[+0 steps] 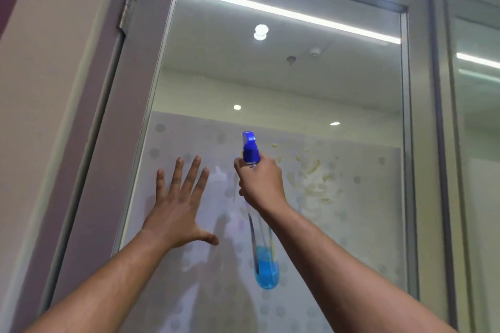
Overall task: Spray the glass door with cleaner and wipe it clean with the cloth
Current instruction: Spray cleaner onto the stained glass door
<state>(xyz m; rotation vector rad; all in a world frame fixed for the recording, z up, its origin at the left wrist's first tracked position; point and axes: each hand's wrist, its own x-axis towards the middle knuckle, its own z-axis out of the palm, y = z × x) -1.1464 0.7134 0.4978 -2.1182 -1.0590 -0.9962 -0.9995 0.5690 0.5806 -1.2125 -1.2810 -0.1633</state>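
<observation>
The glass door [284, 84] fills the view, clear on top and frosted with grey dots lower down. Yellowish smears [315, 178] mark the frosted part at the right. My right hand [261, 184] grips the neck of a clear spray bottle [263, 257] with a blue nozzle pointed at the glass; blue liquid sits in its bottom. My left hand [178, 205] is spread flat, fingers straight, against or just before the frosted glass left of the bottle. No cloth is in view.
A grey metal door frame [420, 143] borders the glass on both sides, with a hinge [127, 11] at the upper left. A pale wall [48, 89] stands to the left. Another glass panel [476, 143] lies at the right.
</observation>
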